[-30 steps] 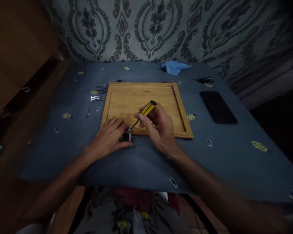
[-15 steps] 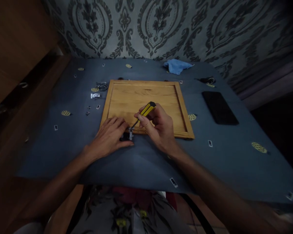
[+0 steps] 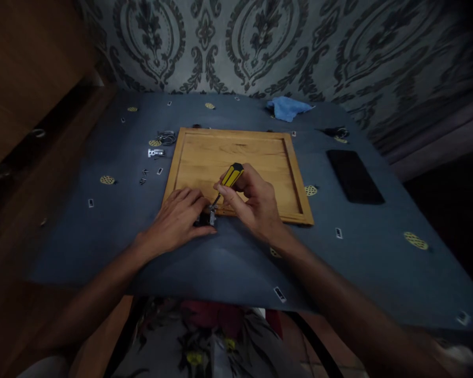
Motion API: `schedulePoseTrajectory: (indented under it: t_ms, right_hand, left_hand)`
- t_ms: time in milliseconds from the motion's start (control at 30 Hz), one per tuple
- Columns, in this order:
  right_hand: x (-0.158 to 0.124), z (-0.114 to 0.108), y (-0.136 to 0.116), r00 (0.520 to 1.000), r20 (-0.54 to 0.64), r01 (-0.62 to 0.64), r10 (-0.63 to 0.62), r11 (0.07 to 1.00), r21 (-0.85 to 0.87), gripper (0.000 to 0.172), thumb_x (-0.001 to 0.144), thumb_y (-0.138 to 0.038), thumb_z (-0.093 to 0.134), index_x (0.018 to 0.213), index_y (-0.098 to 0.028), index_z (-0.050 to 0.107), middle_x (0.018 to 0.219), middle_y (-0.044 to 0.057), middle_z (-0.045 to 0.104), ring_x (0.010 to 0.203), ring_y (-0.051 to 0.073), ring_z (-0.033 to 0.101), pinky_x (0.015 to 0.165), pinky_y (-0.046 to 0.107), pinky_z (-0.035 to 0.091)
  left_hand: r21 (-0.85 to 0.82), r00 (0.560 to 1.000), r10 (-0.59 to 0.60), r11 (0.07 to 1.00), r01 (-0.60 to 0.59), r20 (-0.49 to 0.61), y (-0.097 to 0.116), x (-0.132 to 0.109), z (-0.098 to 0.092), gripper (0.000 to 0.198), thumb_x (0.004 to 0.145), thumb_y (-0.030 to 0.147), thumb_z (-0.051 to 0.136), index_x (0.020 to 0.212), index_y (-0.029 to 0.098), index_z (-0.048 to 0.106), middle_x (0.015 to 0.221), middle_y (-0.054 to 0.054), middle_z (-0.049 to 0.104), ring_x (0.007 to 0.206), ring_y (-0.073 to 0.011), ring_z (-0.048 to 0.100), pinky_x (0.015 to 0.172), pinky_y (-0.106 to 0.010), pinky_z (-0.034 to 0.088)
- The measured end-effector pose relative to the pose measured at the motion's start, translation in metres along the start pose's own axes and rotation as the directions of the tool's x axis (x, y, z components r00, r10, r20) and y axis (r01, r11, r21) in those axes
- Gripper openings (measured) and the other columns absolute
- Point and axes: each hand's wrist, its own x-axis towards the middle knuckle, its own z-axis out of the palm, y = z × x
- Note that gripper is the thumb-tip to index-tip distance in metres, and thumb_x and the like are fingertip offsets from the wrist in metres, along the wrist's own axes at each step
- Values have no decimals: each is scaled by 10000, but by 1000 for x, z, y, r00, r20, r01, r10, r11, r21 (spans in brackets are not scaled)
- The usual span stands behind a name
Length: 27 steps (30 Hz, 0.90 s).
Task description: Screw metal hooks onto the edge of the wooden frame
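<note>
A wooden cabinet door panel [image 3: 236,152] with a raised frame lies flat before me. At its near edge sits a metal hinge [image 3: 212,214], partly hidden by my fingers. My left hand [image 3: 177,212] rests on the panel's near left corner, its fingers and thumb closed around the hinge. In my right hand [image 3: 256,205] is a yellow and black screwdriver [image 3: 232,175], tilted, with its tip down at the hinge. Whether the tip sits in a screw is too small to tell.
Left of the panel lie another hinge [image 3: 156,153], several small screws [image 3: 143,181] and a coiled cable [image 3: 166,138]. A black phone-like slab [image 3: 355,176] and a dark corded item [image 3: 336,132] lie to the right. A blue cloth [image 3: 289,108] is at the back, near the patterned wall.
The screwdriver handle has swung slightly left and stands a little steeper, with my right hand turned along with it. My left hand keeps its place on the hinge.
</note>
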Motion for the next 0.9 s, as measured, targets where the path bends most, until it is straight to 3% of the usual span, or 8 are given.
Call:
schedulePoseTrajectory:
  t_ms: [233, 500, 633, 800, 900]
  right_hand:
    - [10, -3, -1, 991, 129, 34, -34, 999, 2, 284, 999, -434, 635, 840, -198, 629, 731, -13, 623, 629, 126, 585, 608, 275, 467]
    - [-4, 5, -5, 994, -13, 110, -113, 981, -162, 208, 991, -329, 648, 831, -197, 657, 754, 9, 669, 672, 148, 635, 648, 273, 479]
    - [-7, 6, -4, 993, -23, 108, -113, 982, -157, 215, 991, -318, 640, 807, -207, 642, 748, 5, 664, 637, 146, 618, 627, 280, 477]
    - [-2, 3, -9, 996, 37, 87, -82, 984, -154, 179, 975, -354, 651, 853, -224, 645, 815, 30, 684, 815, 207, 660, 750, 345, 516]
    - [3, 6, -17, 999, 41, 11, -11, 1000, -5, 93, 978, -323, 630, 972, -230, 632, 954, 47, 707, 938, 217, 681, 862, 379, 531]
  left_hand:
    - [-49, 999, -42, 998, 42, 10, -2, -1, 2, 500, 917, 585, 703, 1213, 187, 644, 1209, -113, 658, 1119, -317, 599, 993, -488, 485]
    - [-77, 996, -84, 993, 84, 10, -1, -1, 3, 489, 909, 567, 723, 1203, 187, 635, 1136, -101, 657, 1119, -318, 609, 977, -473, 493]
    - [-59, 997, -78, 995, 78, 4, -1, -1, 3, 471, 895, 560, 744, 1170, 190, 645, 1131, -97, 656, 1109, -309, 609, 963, -458, 496]
    - [-64, 997, -72, 995, 73, 18, -2, 0, 4, 475, 920, 566, 708, 1201, 187, 654, 1173, -116, 653, 1132, -325, 596, 981, -488, 486]
    - [-53, 997, -73, 996, 75, 39, -2, 0, 4, 485, 910, 561, 722, 1193, 172, 662, 1202, -130, 649, 1140, -336, 591, 991, -496, 480]
